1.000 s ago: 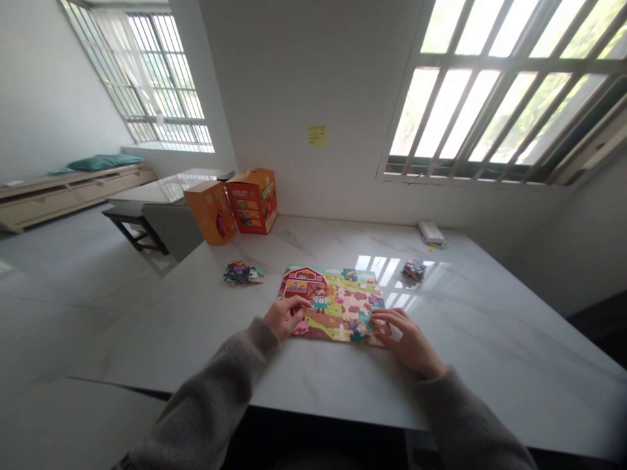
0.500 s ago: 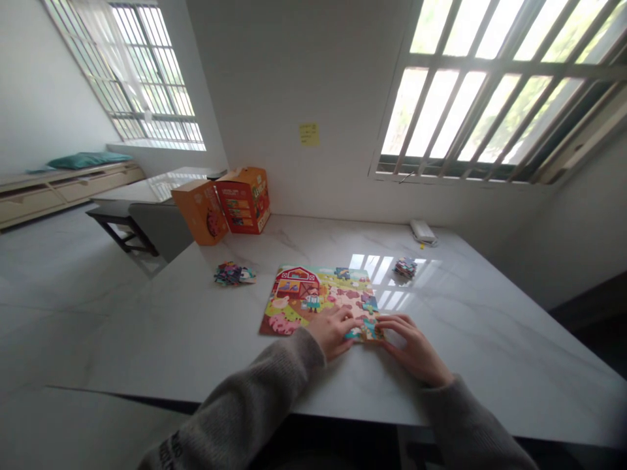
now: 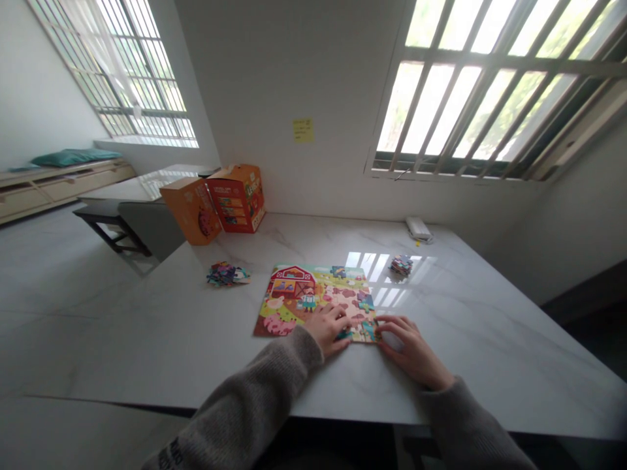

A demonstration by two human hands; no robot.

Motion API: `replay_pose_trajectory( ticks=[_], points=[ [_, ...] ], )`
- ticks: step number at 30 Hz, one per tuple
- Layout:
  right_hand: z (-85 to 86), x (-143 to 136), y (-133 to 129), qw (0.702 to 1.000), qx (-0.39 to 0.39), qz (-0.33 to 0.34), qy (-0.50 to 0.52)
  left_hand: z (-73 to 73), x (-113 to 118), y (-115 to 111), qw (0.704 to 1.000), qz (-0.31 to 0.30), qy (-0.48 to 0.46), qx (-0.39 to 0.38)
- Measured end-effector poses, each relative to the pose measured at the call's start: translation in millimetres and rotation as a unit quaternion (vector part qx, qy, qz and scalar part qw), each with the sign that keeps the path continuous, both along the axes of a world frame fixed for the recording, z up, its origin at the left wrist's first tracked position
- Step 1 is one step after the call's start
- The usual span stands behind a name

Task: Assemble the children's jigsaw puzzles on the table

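Red barn side: L part of farm puzzle [image 3: 316,290], flat on white table [image 3: 196,352], looks done; barn [image 3: 294,277] & farmer [image 3: 308,299] read whole.
Cow side: prob. still in work; blue patch [image 3: 337,271] up top, more teal at R edge & btm R, break the scene; seated or just lying on top, can't tell.
L hand [image 3: 329,328]: palm down over puzzle's lower mid., fingers parted.
R hand [image 3: 409,349]: fingers bent, tips at btm R corner; gripping a pc or only touching, can't tell.
Loose pcs: L pile [image 3: 228,274] & R pile [image 3: 401,266], both off puzzle, apparently unplaced; whether same pic, unclear.
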State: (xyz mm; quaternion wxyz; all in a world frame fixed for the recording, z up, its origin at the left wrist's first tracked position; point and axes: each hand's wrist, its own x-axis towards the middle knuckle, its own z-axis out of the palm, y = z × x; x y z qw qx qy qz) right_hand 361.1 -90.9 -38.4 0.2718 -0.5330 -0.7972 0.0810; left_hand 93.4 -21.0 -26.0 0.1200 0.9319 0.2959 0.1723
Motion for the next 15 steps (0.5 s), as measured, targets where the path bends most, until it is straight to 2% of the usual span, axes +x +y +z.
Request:
replay_pose_trajectory(
  ticks=[7, 15],
  points=[
    [1.0, -1.7, 0.1, 1.000, 0.010, 0.001, -0.005, -6.5, -15.5, 0.9, 1.000, 0.026, -0.007, -0.012],
    [4.0, -4.4, -0.8, 1.000, 0.014, -0.001, -0.007, -4.3, -15.6, -0.8, 0.999, 0.024, -0.014, -0.018]
  ],
)
